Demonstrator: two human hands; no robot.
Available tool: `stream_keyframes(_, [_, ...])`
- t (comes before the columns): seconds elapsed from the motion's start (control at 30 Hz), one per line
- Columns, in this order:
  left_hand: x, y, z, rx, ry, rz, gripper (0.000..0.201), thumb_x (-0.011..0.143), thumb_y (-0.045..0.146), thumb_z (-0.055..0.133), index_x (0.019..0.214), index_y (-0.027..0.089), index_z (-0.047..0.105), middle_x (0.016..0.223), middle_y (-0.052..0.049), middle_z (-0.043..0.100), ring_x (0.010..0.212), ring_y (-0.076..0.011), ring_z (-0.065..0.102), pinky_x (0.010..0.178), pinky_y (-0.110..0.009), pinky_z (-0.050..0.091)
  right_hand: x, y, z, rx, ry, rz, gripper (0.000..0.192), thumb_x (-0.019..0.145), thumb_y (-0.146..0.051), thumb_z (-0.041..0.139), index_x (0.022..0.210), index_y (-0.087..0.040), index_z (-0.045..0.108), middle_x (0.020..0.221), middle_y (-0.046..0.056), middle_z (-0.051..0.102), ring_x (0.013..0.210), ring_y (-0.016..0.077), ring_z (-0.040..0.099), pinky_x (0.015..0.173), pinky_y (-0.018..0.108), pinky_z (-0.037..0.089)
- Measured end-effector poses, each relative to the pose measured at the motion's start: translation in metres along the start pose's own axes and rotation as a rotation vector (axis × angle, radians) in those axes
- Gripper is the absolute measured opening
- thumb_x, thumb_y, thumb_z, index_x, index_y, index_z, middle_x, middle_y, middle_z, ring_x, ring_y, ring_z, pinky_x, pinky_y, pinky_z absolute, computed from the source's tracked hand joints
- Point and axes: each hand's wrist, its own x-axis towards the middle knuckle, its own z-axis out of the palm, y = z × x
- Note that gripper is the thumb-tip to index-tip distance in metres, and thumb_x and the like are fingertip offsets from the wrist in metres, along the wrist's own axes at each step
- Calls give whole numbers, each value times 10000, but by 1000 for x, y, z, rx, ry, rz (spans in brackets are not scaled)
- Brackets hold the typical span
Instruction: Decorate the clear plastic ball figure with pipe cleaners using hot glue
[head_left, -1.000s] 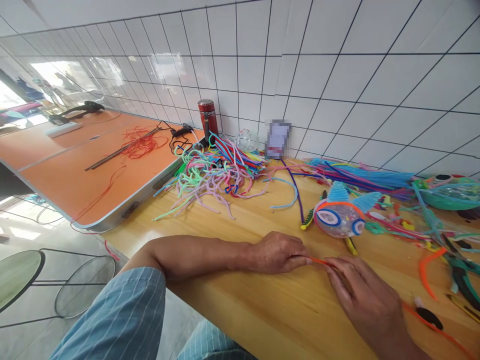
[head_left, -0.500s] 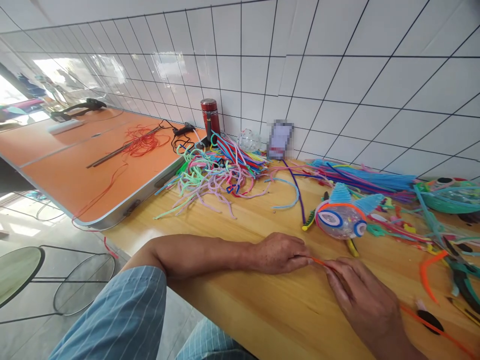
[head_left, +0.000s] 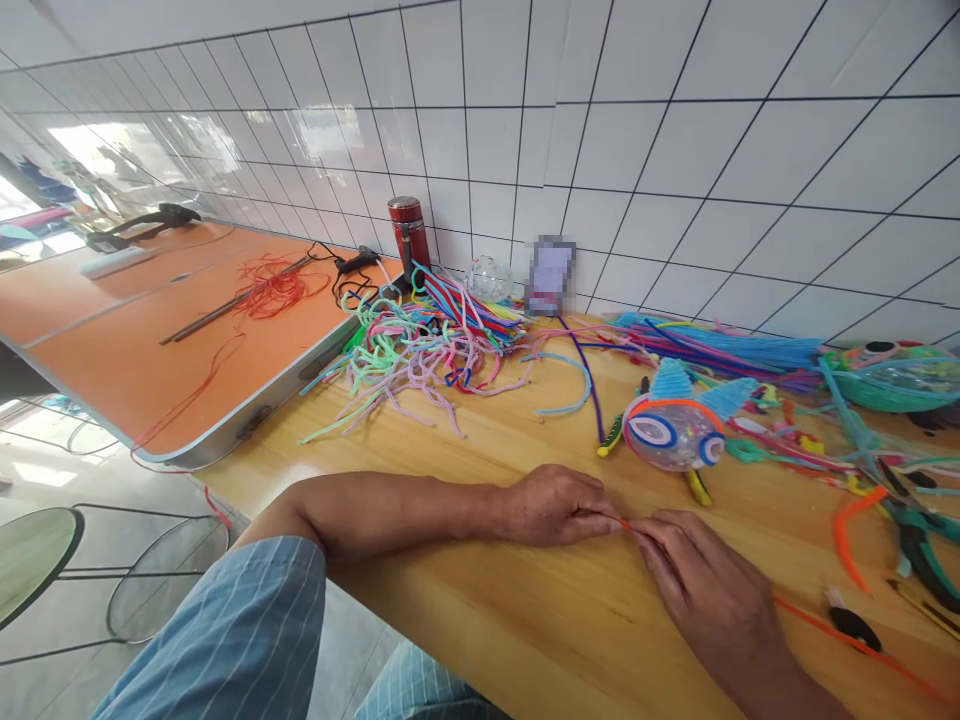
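Both hands rest low on the near edge of the wooden table (head_left: 525, 620), fingertips meeting over one end of an orange pipe cleaner (head_left: 840, 632). The left hand (head_left: 551, 505) pinches that tip shut; the right hand (head_left: 709, 590) is curled closed on it just beside. Its long axis runs flat toward the near right, under the right hand.

Bright daylight comes in from the left and shines on the white wall tiles (head_left: 187, 150). Shadows are soft. The edges bend and stretch. One small patch by the wall is blurred.
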Motion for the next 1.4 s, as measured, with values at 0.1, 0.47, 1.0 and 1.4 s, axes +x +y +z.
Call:
stream_keyframes(0.1, [-1, 0, 1, -39, -7, 4, 234, 1063, 270, 628, 1076, 104, 792, 942, -116, 812, 909, -172, 752, 819, -225, 542, 1, -2, 0, 40, -8, -4, 148, 1099, -188, 511, 1072, -201, 657, 940, 43, 742, 846, 134, 740, 837, 246, 521])
stream_keyframes(0.47, [1, 6, -2, -62, -43, -85, 258, 1034, 355, 689, 1102, 128, 791, 973, -101, 817, 869, -161, 753, 789, -225, 542, -2, -2, 0, 49, 10, 16, 123, 1065, -157, 562, 1050, -201, 677, 925, 32, 745, 834, 131, 739, 834, 249, 532])
stream_keyframes(1.0, [-2, 5, -4, 131, -62, -18, 268, 1083, 355, 595, 1080, 145, 761, 976, -84, 799, 934, -173, 755, 827, -233, 537, -2, 1, 1, 78, -12, -4, 135, 1077, -159, 551, 1056, -196, 679, 928, 28, 738, 838, 123, 730, 841, 243, 517])
stream_keyframes(1.4, [-1, 1, -8, 352, -26, -109, 343, 1117, 380, 504, 980, 178, 743, 901, -57, 762, 853, -169, 744, 716, -243, 501, -3, 7, -3, -74, -21, 57, 182, 1083, -204, 524, 1026, -222, 696, 894, 8, 779, 778, 110, 747, 746, 239, 503])
